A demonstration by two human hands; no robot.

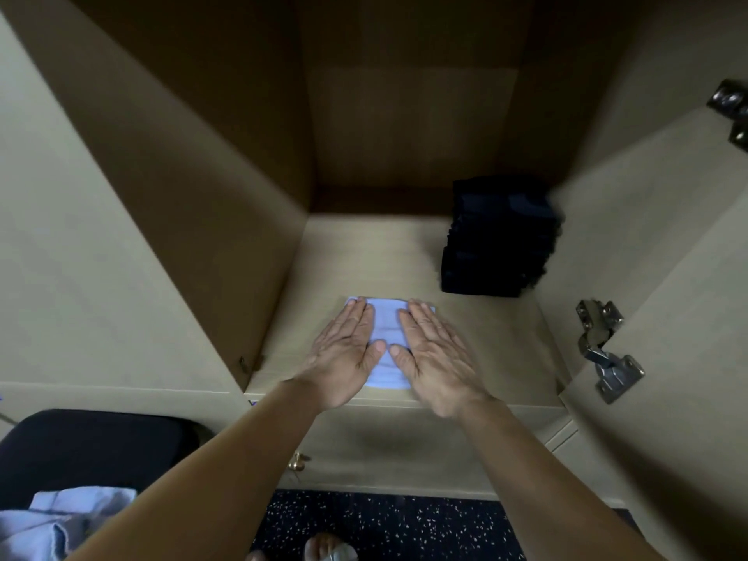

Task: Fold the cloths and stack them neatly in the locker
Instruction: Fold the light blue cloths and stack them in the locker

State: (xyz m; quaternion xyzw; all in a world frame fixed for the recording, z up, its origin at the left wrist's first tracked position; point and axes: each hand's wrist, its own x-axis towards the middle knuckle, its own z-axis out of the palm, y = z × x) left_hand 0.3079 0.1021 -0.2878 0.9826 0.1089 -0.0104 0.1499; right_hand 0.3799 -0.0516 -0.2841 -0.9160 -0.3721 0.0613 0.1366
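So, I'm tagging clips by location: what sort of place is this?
Probably a storage or staff room: an open beige wooden locker with a metal door hinge, a stack of dark folded cloths inside, and dark speckled flooring.

No writing, label, brand mark or number can be read anywhere: none on the pale blue folded cloth (386,338), the dark stack of folded cloths (498,240) at its 2 o'clock, the locker (202,176) walls, or the metal hinge (607,350) at 3 o'clock.
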